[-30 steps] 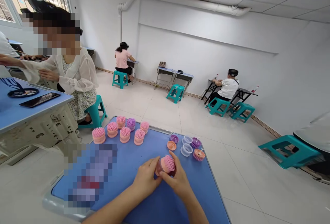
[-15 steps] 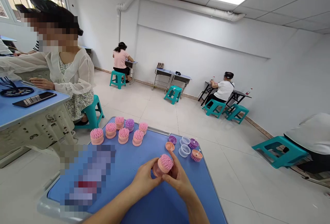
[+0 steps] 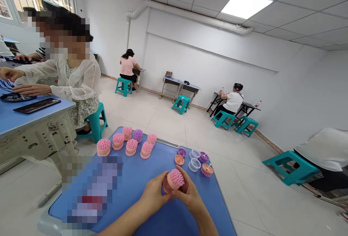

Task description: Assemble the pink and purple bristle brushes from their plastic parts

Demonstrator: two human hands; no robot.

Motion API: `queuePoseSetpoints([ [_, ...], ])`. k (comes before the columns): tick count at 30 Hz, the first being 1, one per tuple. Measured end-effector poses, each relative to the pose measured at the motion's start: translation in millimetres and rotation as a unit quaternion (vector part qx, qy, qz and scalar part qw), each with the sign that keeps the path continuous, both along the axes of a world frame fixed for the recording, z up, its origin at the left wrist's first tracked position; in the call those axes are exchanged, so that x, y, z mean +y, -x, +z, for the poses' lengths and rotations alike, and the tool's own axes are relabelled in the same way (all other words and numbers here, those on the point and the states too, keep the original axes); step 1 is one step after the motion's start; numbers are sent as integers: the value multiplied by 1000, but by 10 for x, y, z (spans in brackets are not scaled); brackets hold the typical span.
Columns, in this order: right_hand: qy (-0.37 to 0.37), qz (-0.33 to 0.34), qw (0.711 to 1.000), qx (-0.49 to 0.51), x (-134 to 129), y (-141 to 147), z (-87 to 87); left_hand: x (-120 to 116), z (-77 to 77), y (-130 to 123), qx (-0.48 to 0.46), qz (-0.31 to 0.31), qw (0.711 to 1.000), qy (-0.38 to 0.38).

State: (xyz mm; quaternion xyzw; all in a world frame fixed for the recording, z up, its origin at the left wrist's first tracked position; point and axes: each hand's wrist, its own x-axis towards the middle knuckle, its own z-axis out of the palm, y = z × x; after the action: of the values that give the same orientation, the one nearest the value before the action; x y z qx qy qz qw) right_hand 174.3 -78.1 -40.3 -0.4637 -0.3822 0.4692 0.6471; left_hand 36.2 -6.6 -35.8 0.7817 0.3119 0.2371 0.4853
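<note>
Between my hands, over the near part of the blue desk [image 3: 130, 178], is a round scrub brush [image 3: 175, 179] with pink bristles and a peach body, tilted so its bristles point up and right. My left hand [image 3: 154, 192] grips its body from the left. Around its right side curl the fingers of my right hand [image 3: 190, 192]. Beyond them lie loose parts: an orange cap [image 3: 179, 160], a purple cap [image 3: 182, 152], clear rings [image 3: 194, 164], a purple bristle head [image 3: 203, 156] and a peach bristle head [image 3: 207, 170] with white stems.
Several whole brushes [image 3: 131, 147] stand at the desk's far left, one of them purple [image 3: 137, 135]. A blurred-out flat item [image 3: 95, 189] lies at left. A co-worker [image 3: 81, 76] sits at the neighbouring desk [image 3: 54, 111]; other people sit on green stools [image 3: 223, 120] farther off.
The brush stays in both hands, with only a slight shift of grip and tilt. My view has tipped up a little. The co-worker at left has raised a hand over the neighbouring desk.
</note>
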Motion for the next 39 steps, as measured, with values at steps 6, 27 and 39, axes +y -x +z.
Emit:
queuePoseSetpoints([
  [6, 2, -44, 998, -42, 86, 100, -26, 25, -68, -17, 35, 35, 995, -88],
  [27, -1, -184, 954, -238, 818, 190, 62, 255, -229, 10, -68, 196, 963, -169],
  [39, 56, -288, 884, -363, 1693, 2, -98, 178, -202, 2, -133, 139, 946, -260],
])
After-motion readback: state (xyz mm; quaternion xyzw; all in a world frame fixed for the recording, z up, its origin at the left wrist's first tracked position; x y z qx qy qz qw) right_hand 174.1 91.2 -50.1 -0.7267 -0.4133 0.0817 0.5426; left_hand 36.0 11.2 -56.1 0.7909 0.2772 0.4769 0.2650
